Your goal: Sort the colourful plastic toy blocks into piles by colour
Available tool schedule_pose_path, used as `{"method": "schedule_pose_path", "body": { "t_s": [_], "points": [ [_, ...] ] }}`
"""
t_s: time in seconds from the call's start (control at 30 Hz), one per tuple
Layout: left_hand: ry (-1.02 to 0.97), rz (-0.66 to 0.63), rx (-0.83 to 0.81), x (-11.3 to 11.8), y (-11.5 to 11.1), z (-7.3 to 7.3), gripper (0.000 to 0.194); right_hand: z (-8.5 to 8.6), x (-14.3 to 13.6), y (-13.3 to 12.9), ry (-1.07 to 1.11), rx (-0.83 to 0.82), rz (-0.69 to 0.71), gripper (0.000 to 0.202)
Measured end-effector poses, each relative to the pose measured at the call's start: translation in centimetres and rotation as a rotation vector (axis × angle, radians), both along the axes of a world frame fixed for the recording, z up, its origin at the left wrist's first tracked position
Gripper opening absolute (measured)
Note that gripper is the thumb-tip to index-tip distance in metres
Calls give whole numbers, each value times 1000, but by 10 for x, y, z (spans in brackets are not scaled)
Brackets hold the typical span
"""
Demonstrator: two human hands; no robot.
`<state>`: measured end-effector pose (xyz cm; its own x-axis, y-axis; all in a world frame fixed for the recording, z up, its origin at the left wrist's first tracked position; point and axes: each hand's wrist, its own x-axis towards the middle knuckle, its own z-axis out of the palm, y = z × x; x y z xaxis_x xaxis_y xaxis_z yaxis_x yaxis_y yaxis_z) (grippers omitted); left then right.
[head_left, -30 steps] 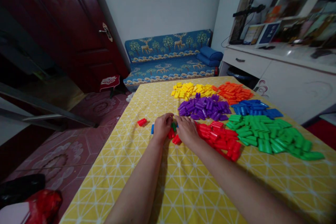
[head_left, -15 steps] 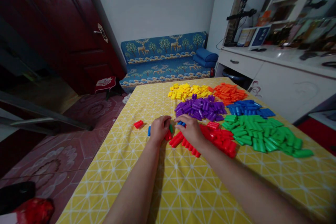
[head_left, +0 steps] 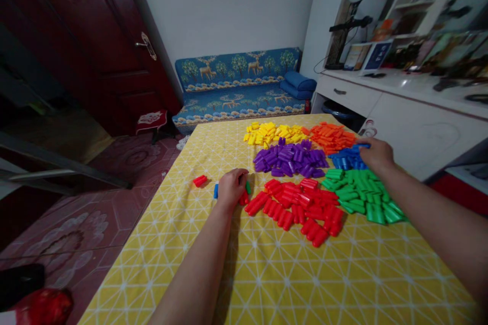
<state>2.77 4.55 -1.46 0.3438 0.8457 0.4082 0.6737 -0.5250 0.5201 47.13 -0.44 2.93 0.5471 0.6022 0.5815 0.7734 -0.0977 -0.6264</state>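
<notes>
My left hand [head_left: 232, 188] rests on the table with its fingers curled round a few plastic building pieces. A green piece [head_left: 248, 187] and a red piece [head_left: 243, 198] show at its fingertips; a blue piece [head_left: 216, 191] peeks out on its left side. The palm hides how these are joined. Far to the right, my right hand [head_left: 377, 155] is over the blue pile [head_left: 345, 157], finger and thumb closed on a blue building piece [head_left: 364, 145]. A lone red piece [head_left: 200, 181] lies left of my left hand.
Between my hands spreads a red pile [head_left: 301, 203], with a purple pile [head_left: 290, 157] behind it. Yellow [head_left: 272, 133] and orange [head_left: 331, 136] piles lie at the far side. My right forearm crosses the green pile [head_left: 366, 193]. A patterned cloth [head_left: 274, 274] covers the table.
My right hand has moved from beside my left hand, over the red pile, away to the blue pile at right. The left hand has stayed in place.
</notes>
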Motion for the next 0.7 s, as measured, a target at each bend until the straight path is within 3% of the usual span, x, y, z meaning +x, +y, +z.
{"method": "schedule_pose_path", "body": {
  "t_s": [0.1, 0.17, 0.23, 0.37, 0.47, 0.57, 0.7],
  "points": [
    [-23, -8, 12, 0, 1, -2, 22, 2, -23, -5, 3, -25, -15, 17],
    [-49, -16, 24, -1, 1, -3, 22, 3, -59, -8, -41, 6, 66, 21],
    [-97, -45, 38, 0, 1, -3, 21, 2, -112, -13, -70, 37, 207, 21],
    [-288, -135, 84, 0, -5, -2, 19, -11, -240, -38, -5, 13, 640, 28],
    [-472, -137, 101, 1, -11, 2, 23, -28, -314, -54, -42, -104, 764, 42],
    [-623, -127, 155, -1, -13, 8, 27, -45, -346, -58, -123, -226, 703, 50],
    [-583, 38, 362, -14, -8, 19, 23, -55, -348, -55, -280, -280, 646, 39]
  ]
}}
